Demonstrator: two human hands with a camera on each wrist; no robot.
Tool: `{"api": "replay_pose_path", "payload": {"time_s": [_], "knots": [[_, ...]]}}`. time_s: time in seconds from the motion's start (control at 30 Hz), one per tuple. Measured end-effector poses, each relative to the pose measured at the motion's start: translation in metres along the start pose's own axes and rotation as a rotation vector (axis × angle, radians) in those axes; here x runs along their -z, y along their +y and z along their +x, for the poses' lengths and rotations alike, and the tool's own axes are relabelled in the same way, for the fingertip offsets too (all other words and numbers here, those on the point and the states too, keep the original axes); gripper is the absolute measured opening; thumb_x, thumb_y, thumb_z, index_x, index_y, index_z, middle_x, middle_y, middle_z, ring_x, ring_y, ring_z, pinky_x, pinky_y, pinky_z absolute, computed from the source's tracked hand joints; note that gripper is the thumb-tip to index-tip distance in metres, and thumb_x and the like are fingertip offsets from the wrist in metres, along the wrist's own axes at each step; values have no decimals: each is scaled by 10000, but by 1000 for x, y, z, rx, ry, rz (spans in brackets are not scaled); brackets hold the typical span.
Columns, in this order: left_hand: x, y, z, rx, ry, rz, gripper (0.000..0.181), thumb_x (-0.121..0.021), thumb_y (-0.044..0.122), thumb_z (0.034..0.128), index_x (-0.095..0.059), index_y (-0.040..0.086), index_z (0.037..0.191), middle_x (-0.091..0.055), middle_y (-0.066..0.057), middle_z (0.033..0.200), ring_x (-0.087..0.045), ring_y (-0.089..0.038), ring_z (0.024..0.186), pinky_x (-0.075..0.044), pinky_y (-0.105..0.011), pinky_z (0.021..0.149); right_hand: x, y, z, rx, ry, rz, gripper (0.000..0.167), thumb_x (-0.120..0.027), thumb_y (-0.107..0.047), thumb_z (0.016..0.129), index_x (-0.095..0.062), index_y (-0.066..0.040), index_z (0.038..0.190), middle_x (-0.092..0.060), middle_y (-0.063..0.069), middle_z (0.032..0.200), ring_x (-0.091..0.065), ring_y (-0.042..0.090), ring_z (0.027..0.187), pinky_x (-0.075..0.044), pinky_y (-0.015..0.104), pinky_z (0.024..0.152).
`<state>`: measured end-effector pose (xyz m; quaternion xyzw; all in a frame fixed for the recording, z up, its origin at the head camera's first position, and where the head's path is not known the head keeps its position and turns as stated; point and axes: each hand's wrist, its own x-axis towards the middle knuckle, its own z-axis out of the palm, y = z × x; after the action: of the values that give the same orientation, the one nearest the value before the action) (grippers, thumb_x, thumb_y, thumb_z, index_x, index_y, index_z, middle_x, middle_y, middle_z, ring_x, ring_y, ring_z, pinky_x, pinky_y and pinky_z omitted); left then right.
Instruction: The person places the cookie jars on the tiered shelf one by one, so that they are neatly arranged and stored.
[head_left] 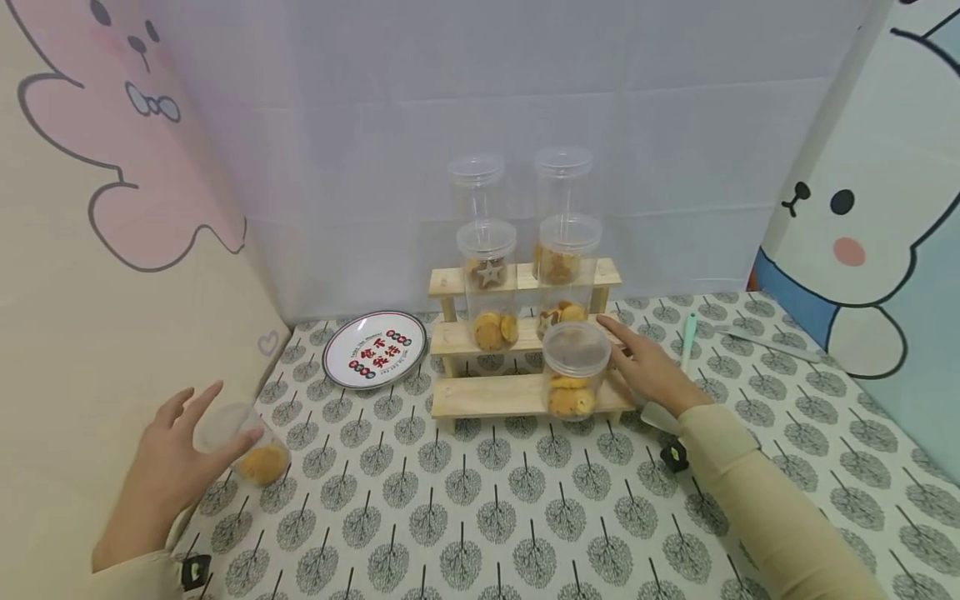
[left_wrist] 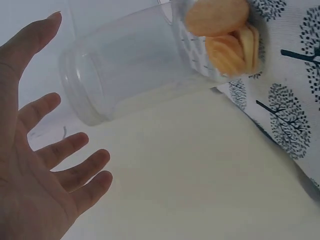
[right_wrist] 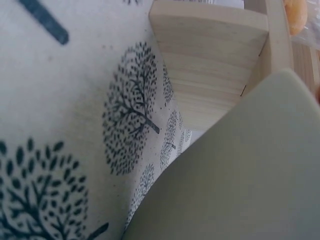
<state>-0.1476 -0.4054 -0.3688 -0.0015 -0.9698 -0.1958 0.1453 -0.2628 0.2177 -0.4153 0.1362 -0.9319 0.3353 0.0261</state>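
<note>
My left hand [head_left: 176, 458] is spread around a clear lidded jar [head_left: 262, 454] with cookies in its base, which stands on the table at the left. In the left wrist view a gap separates the fingers [left_wrist: 75, 150] from this jar [left_wrist: 135, 65]. My right hand [head_left: 656, 371] reaches beside a cookie jar [head_left: 576, 375] on the front step of the wooden rack [head_left: 487, 398]. Its visible fingers point forward, near the jar's right side; whether they touch it I cannot tell. The right wrist view shows the rack's side [right_wrist: 210, 55] but no hand.
Two cookie jars [head_left: 489, 283] stand on the middle step, two more [head_left: 564, 171] behind them on top. A printed plate [head_left: 375, 350] lies left of the rack. To the right are a spatula [head_left: 688, 337] with a mint handle and a fork [head_left: 768, 342]. A pale shape [right_wrist: 240, 170] blocks the right wrist view.
</note>
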Motion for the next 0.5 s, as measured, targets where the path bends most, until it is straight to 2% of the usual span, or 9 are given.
{"api": "replay_pose_path", "payload": {"time_s": [0.3,0.5], "knots": [[-11,-10,-9,28,-15,-6,899,-710,494,891,-270,124,1582,-200,-388,1531,-270,-677,1284,-271,-835,904,-2,1,0,-21,0,-3,600,-324,-560,1047,-201,-353,1596,-507,237,1433,-585,392,1166,-456,684,953],[-18,-15,-14,52,-53,14,902,-693,490,908,-232,124,1591,-190,-397,1523,-292,-693,1245,-274,-843,889,-2,1,1,-10,-2,-3,599,-321,-546,1053,-197,-336,1600,-485,244,1455,-581,406,1175,-453,687,957]]}}
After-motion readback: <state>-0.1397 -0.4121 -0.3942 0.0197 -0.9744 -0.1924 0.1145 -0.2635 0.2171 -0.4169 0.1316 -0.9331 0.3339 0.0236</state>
